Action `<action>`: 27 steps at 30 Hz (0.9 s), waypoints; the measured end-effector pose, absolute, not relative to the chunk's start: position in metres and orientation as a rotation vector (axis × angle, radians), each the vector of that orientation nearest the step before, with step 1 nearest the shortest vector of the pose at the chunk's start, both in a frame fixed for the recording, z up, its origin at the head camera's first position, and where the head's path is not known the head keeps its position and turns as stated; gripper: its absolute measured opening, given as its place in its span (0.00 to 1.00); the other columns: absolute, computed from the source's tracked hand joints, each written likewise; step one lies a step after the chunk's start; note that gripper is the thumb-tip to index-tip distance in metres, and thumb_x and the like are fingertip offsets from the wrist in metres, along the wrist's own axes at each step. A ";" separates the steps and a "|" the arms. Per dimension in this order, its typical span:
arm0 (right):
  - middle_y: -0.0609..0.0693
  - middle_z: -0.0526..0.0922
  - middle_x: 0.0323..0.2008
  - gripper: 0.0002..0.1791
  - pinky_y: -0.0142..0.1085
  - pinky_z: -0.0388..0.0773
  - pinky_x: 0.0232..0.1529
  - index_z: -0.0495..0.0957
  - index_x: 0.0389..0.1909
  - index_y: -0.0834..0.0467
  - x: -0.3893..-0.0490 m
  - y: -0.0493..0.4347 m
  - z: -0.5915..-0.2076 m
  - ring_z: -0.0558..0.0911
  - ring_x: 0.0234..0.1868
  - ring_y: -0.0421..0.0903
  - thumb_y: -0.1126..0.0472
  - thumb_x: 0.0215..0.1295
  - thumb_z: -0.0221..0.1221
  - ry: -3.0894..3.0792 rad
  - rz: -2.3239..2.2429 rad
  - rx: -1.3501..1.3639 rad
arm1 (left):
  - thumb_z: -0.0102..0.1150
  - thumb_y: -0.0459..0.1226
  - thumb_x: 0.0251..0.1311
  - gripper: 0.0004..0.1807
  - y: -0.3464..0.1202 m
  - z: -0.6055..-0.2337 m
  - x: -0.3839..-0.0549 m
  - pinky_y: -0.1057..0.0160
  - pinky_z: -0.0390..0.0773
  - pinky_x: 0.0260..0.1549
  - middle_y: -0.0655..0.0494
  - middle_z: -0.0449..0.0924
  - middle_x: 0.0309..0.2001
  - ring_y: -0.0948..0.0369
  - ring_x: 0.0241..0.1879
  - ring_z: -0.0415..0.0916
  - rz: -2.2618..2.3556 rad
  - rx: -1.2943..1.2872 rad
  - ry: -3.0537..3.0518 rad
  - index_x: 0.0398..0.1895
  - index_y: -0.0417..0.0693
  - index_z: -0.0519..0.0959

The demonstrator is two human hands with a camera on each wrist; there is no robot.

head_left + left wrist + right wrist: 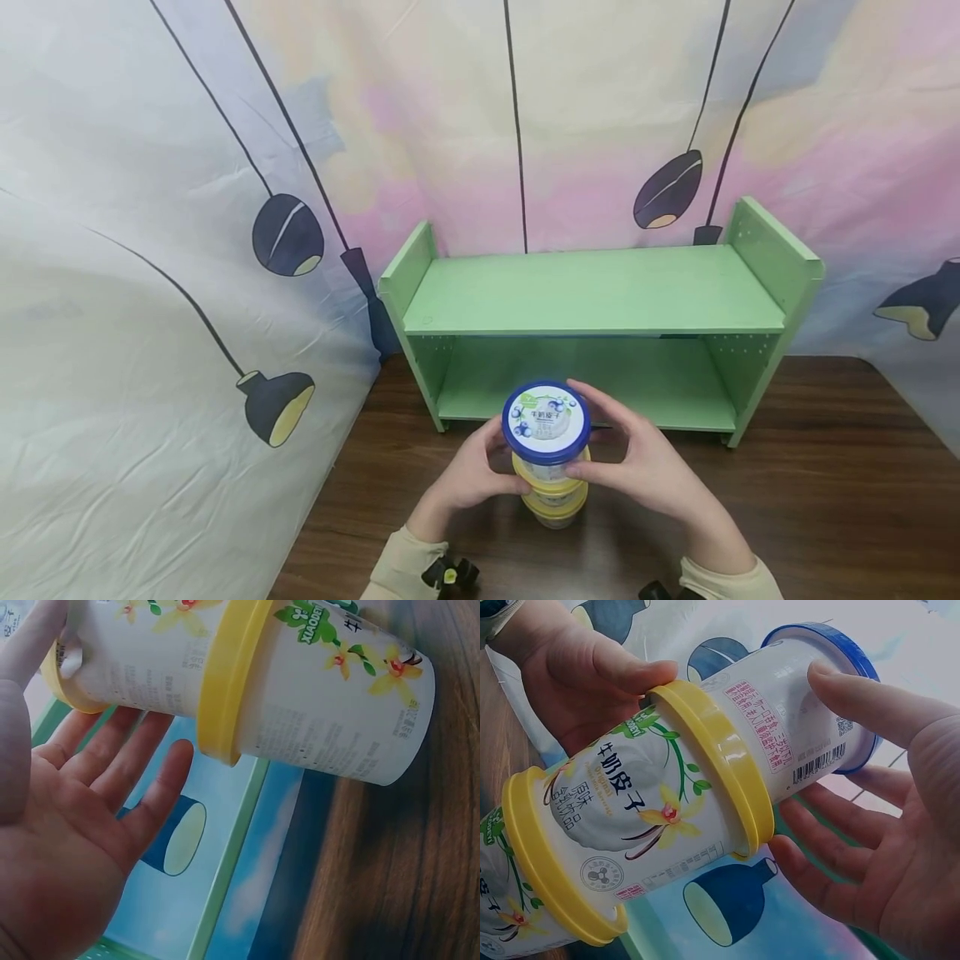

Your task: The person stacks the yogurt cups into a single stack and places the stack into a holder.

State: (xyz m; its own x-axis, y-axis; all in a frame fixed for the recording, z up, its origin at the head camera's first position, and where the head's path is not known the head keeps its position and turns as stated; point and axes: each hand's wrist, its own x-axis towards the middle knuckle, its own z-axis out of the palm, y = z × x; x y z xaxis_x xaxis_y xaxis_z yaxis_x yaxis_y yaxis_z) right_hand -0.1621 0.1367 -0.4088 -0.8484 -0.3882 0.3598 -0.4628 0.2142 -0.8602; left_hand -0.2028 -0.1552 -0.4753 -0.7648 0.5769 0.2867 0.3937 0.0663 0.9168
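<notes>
Three paper tubs stand stacked before me. On top is a white tub with a blue lid (547, 421) and blueberry pictures. Below it come a middle tub with a yellow lid (652, 787) and vanilla flowers, and a matching bottom tub (330, 697). My left hand (472, 471) holds the stack from the left, its thumb at the middle tub's yellow rim and fingers around the far side. From the right, my right hand (652, 462) grips the blue-lidded tub, thumb on its near wall, fingers behind.
A green two-tier shelf (592, 292) stands on the dark wooden table (810, 500), just behind the stack. A painted cloth backdrop (465, 125) with dark lamp shapes hangs behind it and along the left side.
</notes>
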 end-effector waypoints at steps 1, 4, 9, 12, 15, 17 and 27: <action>0.44 0.82 0.65 0.52 0.42 0.82 0.59 0.66 0.81 0.37 -0.162 0.136 -0.408 0.81 0.63 0.46 0.54 0.57 0.82 -2.399 1.732 0.840 | 0.83 0.53 0.56 0.51 -0.156 -0.475 -0.202 0.48 0.78 0.64 0.52 0.78 0.69 0.52 0.66 0.78 1.781 1.000 2.182 0.81 0.53 0.66; 0.45 0.82 0.65 0.52 0.43 0.82 0.59 0.66 0.81 0.39 -0.162 0.136 -0.408 0.81 0.63 0.47 0.54 0.56 0.82 -2.404 1.724 0.843 | 0.83 0.52 0.57 0.51 -0.158 -0.472 -0.201 0.50 0.77 0.65 0.53 0.78 0.70 0.52 0.68 0.76 1.750 0.995 2.196 0.81 0.56 0.66; 0.46 0.81 0.66 0.53 0.44 0.82 0.60 0.66 0.81 0.38 -0.161 0.139 -0.407 0.81 0.65 0.49 0.54 0.56 0.82 -2.415 1.727 0.833 | 0.82 0.53 0.56 0.51 -0.161 -0.470 -0.201 0.52 0.77 0.65 0.57 0.78 0.70 0.53 0.69 0.75 1.696 1.003 2.203 0.82 0.61 0.66; 0.48 0.80 0.67 0.53 0.45 0.82 0.61 0.66 0.81 0.37 -0.161 0.141 -0.407 0.80 0.66 0.52 0.54 0.56 0.82 -2.418 1.747 0.826 | 0.82 0.54 0.57 0.51 -0.162 -0.469 -0.200 0.51 0.79 0.64 0.57 0.78 0.70 0.53 0.68 0.76 1.678 1.008 2.204 0.82 0.62 0.65; 0.49 0.79 0.68 0.52 0.44 0.82 0.61 0.66 0.81 0.36 -0.161 0.142 -0.407 0.79 0.67 0.54 0.54 0.57 0.82 -2.422 1.769 0.820 | 0.82 0.53 0.57 0.50 -0.163 -0.469 -0.199 0.51 0.80 0.62 0.57 0.79 0.69 0.53 0.66 0.77 1.670 1.003 2.216 0.81 0.62 0.66; 0.50 0.79 0.68 0.52 0.44 0.82 0.61 0.66 0.80 0.35 -0.161 0.142 -0.407 0.79 0.68 0.54 0.54 0.57 0.82 -2.425 1.780 0.818 | 0.83 0.51 0.56 0.49 -0.165 -0.467 -0.198 0.51 0.80 0.61 0.57 0.80 0.67 0.54 0.65 0.78 1.671 0.989 2.236 0.80 0.61 0.68; 0.50 0.79 0.69 0.49 0.42 0.83 0.60 0.68 0.80 0.40 -0.162 0.144 -0.408 0.80 0.66 0.53 0.53 0.58 0.81 -2.454 1.783 0.797 | 0.80 0.31 0.59 0.42 -0.193 -0.444 -0.204 0.47 0.82 0.59 0.48 0.79 0.68 0.46 0.64 0.79 1.766 1.016 2.376 0.77 0.44 0.72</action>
